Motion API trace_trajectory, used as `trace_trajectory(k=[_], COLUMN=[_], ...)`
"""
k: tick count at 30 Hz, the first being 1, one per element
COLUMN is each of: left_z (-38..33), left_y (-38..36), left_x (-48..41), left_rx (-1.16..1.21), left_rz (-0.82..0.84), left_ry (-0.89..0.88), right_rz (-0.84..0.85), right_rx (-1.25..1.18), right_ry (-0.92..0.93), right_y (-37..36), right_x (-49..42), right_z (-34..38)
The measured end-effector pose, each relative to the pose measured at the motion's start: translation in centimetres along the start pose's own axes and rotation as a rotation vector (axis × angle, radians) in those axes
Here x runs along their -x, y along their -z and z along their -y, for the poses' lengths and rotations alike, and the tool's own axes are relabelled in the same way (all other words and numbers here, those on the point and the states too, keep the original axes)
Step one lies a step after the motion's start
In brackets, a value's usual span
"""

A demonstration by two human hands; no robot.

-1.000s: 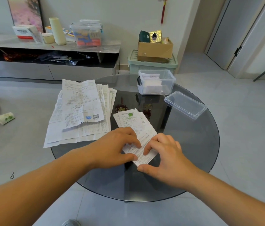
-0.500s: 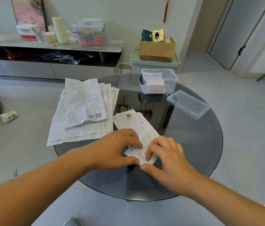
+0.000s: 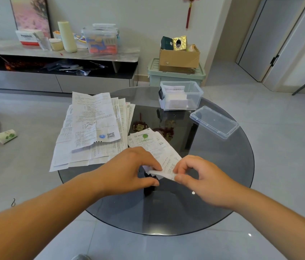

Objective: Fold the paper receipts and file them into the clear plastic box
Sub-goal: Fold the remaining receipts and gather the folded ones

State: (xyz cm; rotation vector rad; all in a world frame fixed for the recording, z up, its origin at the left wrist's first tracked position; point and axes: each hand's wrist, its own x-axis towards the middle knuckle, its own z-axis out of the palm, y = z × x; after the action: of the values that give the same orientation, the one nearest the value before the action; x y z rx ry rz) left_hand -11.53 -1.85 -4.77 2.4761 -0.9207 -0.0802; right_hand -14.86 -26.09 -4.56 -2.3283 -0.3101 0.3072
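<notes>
A long white receipt [image 3: 152, 147] with a green logo lies on the round glass table [image 3: 222, 184] in front of me. Its near end is lifted off the glass. My left hand [image 3: 129, 169] pinches that end at its left side and my right hand [image 3: 198, 177] pinches it at the right. A pile of unfolded receipts [image 3: 93, 130] lies at the table's left. The clear plastic box [image 3: 180, 95] stands open at the far side with folded white papers inside. Its clear lid [image 3: 214, 121] lies to the right of it.
Beyond the table a green storage bin [image 3: 176, 76] carries a cardboard box [image 3: 178, 59]. A low shelf unit [image 3: 58, 53] with containers runs along the left wall. A paper roll [image 3: 6, 136] lies on the floor at the left. Doors are at the far right.
Both hands went from pressing the receipt flat on the glass to pinching its near end and lifting it. The camera has drifted a little.
</notes>
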Motion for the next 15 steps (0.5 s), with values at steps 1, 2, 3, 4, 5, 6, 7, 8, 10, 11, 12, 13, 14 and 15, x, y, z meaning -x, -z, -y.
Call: trace_trajectory(k=[1, 2, 3, 4, 5, 6, 7, 8, 10, 11, 12, 13, 14, 15], left_z=[-0.1, -0.2, -0.3, -0.3, -0.4, -0.4, -0.5, -0.6, -0.9, -1.2, -1.4, -1.6, -1.7, -1.7], left_y=[-0.1, -0.2, -0.3, -0.5, -0.6, -0.7, -0.8, -1.0, -1.3, -1.5, -1.6, -1.8, -2.0, -2.2], left_x=[-0.1, -0.1, -0.2, -0.3, -0.4, -0.5, -0.7, -0.9, -1.5, -1.9, -2.2, -2.5, -2.8, -3.0], left_rx=[0.007, 0.013, 0.020, 0.025, 0.022, 0.010, -0.008, -0.028, -0.059, -0.071, -0.088, -0.106, -0.121, -0.127], left_rz=[-0.006, -0.013, -0.019, -0.027, -0.038, -0.053, -0.068, -0.084, -0.113, -0.118, -0.117, -0.110, -0.100, -0.090], left_ry=[0.005, 0.011, 0.013, 0.016, 0.021, 0.030, 0.041, 0.051, 0.068, 0.078, 0.092, 0.109, 0.129, 0.148], right_rz=[-0.001, -0.006, -0.006, -0.002, 0.004, 0.007, -0.003, -0.032, -0.137, -0.183, -0.213, -0.231, -0.242, -0.252], right_rx=[-0.009, -0.026, -0.037, -0.036, -0.015, 0.021, 0.056, 0.090, 0.124, 0.144, 0.178, 0.223, 0.270, 0.305], right_ry=[-0.006, -0.008, -0.006, 0.005, 0.017, 0.027, 0.035, 0.034, 0.027, 0.019, 0.009, -0.005, -0.027, -0.052], right_y=[0.3, 0.5, 0.6, 0.7, 0.7, 0.6, 0.5, 0.4, 0.1, 0.1, 0.0, 0.0, -0.1, -0.1], right_x=[0.1, 0.1, 0.2, 0.4, 0.4, 0.5, 0.6, 0.5, 0.1, -0.1, -0.4, -0.7, -1.0, -1.1], right_z=[-0.1, -0.2, -0.2, -0.3, -0.4, -0.4, -0.3, -0.3, -0.2, -0.3, -0.4, -0.5, -0.7, -0.8])
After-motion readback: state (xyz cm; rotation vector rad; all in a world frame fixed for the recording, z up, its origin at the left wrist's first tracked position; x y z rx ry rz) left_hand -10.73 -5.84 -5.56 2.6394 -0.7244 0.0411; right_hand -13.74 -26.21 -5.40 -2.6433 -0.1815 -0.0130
